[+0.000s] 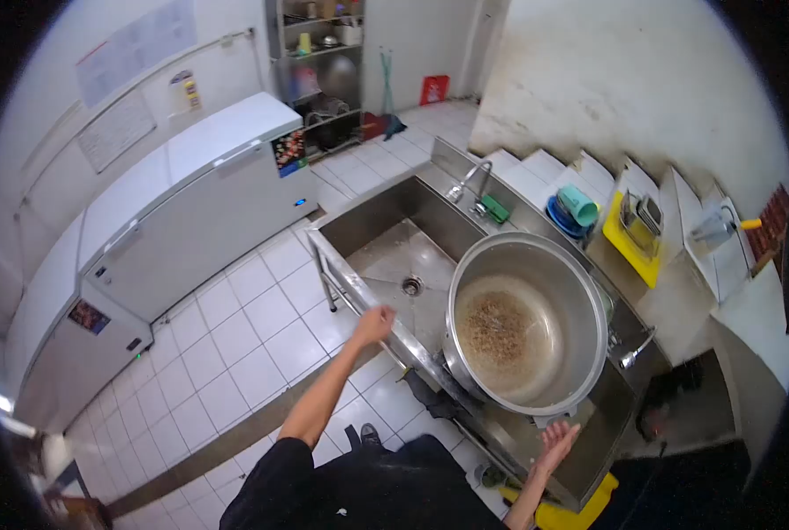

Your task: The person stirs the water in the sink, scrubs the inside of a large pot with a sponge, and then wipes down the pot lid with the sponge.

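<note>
A large metal pot (564, 300) stands tilted in the right part of the stainless steel sink (386, 252). Brown residue (498, 331) covers part of its bottom. My left hand (374, 325) is above the sink's front edge, left of the pot, its fingers curled and nothing visible in them. Close to the pot's near rim and handle, my right hand (553, 446) has its fingers stretched apart. It appears to hold nothing; whether it touches the handle I cannot tell.
A faucet (470, 184) and a green sponge (495, 208) are at the sink's back edge. Another faucet (637, 347) is right of the pot. Teal and blue dishes (577, 206) and a yellow tray (618, 246) sit behind. White chest freezers (191, 194) line the left wall.
</note>
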Motion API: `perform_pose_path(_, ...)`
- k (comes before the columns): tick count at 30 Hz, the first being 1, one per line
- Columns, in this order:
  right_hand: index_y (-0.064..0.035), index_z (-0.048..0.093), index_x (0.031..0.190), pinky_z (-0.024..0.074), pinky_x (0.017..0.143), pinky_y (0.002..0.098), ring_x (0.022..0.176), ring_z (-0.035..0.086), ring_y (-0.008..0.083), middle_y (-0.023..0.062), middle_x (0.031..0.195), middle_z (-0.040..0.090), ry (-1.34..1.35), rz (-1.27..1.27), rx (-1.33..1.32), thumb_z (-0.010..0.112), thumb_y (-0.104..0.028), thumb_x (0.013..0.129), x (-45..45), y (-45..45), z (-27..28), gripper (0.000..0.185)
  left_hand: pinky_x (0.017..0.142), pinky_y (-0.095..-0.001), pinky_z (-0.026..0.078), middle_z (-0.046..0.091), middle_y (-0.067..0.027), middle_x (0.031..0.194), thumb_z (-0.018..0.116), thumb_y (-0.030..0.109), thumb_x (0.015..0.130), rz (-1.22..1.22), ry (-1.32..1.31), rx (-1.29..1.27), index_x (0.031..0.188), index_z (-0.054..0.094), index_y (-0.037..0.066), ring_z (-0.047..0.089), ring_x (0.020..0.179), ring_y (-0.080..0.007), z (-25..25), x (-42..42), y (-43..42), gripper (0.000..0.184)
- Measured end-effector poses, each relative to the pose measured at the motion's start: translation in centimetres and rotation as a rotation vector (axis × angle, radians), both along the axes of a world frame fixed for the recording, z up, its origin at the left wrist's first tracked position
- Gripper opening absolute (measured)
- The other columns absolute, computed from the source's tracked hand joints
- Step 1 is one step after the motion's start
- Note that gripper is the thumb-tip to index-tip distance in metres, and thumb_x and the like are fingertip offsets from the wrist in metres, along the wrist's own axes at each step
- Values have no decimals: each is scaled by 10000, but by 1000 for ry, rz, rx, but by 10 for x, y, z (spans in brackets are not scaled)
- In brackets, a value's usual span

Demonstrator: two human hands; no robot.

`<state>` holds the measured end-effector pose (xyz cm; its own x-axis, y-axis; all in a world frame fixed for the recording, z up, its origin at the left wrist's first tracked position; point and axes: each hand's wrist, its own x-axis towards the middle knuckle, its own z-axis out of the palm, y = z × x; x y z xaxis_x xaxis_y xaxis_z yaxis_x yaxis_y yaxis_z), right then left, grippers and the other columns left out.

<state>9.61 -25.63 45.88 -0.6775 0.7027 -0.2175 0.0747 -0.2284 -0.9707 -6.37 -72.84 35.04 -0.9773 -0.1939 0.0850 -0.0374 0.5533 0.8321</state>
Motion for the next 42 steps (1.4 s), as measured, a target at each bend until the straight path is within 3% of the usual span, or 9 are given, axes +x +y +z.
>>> perform_pose_path(5,-37,471,1180,401,924,361,1060,512,255,160,1168,521,-283,135,205,527,-532,891,-29,6,-9,575,736,-370,507,676,-143,906,553,184,861,-76,129,-1,1005,661,53,653,818,-276,100,-118,16,222)
perform_pose_path(9,-27,374,1239,368,970,409,1120,486,294,201,1184,509,-355,-209,395,620,-439,857,-51,-18,-32,613,821,-394,486,656,-139,968,567,266,842,-344,215,61,1000,658,66,623,934,-294,144,-212,82,270)
perform_pose_path(11,37,471,1190,370,967,389,1132,489,290,238,1186,520,-397,-265,382,597,-432,866,-63,-30,-33,584,878,-416,461,619,-159,1045,579,321,837,-426,344,-212,1073,620,52,569,1033,-323,146,-249,116,360)
perform_pose_path(20,94,559,1081,431,826,372,925,558,267,211,1042,613,-425,-299,613,530,-392,920,-62,-14,-52,513,809,-482,480,639,-230,928,547,369,850,-598,36,-230,1018,583,22,612,903,-399,101,-336,159,387)
perform_pose_path(24,102,520,1174,420,876,356,981,547,264,217,1125,586,-446,-311,512,541,-352,933,-102,-76,20,515,749,-497,492,649,-241,818,498,401,878,-576,18,-143,904,607,-9,629,801,-427,58,-355,125,426)
perform_pose_path(27,132,512,1165,416,899,360,1005,549,269,231,1129,582,-485,-350,672,578,-322,916,-133,-112,41,521,764,-492,489,642,-257,822,478,412,895,-553,-84,-40,905,609,-13,622,817,-432,7,-368,95,445)
perform_pose_path(31,46,577,903,425,710,271,777,509,119,54,841,599,-511,-370,885,607,-261,907,-182,-163,57,309,789,-489,485,628,-302,884,441,410,922,-438,-58,-36,1004,590,-81,608,893,-452,-70,-382,58,520)
perform_pose_path(36,36,558,825,405,598,292,640,486,123,50,694,564,-549,-231,773,678,-210,831,-303,-265,136,274,863,-479,460,612,-321,964,453,493,895,-526,-470,-74,1006,606,-94,588,986,-435,-81,-410,-26,617)
perform_pose_path(42,25,531,785,389,576,305,647,474,129,64,675,535,-543,-151,771,678,-252,826,-370,-294,127,316,876,-478,451,626,-297,952,424,512,899,-515,-592,-198,981,626,-82,582,990,-441,-85,-445,-95,633)
